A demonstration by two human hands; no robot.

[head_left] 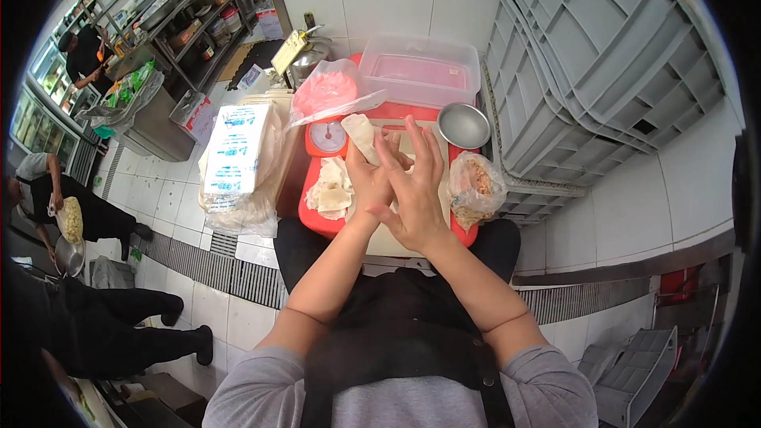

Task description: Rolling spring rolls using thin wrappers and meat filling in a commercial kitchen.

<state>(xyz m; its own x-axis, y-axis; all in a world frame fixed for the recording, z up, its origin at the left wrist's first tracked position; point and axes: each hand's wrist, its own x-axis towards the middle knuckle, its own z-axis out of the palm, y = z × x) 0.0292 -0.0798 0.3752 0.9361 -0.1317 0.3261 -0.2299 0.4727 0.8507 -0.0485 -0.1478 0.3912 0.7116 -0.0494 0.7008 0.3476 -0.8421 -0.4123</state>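
Observation:
My left hand (371, 184) is closed around a pale dough wrapper (360, 131), which sticks out past the fingers toward the far side. My right hand (418, 190) crosses in front of the left one, fingers stretched out and apart. Part of the left hand's fingers is hidden behind it. Below both hands lies a cream cutting board (386, 244) on a red surface. Left of the hands, a loose pile of similar wrappers (331, 190) rests. A clear plastic bag of orange-brown filling (478, 182) sits at the right, with a round metal bowl (464, 126) beyond it.
Behind are a red dial scale (326, 137), a bag of pink material (326, 93) and a clear plastic tub (420, 67). Wrapped white packages (236, 150) stand left. Grey crates (587, 71) rise at the right. Co-workers (67, 198) stand at the far left.

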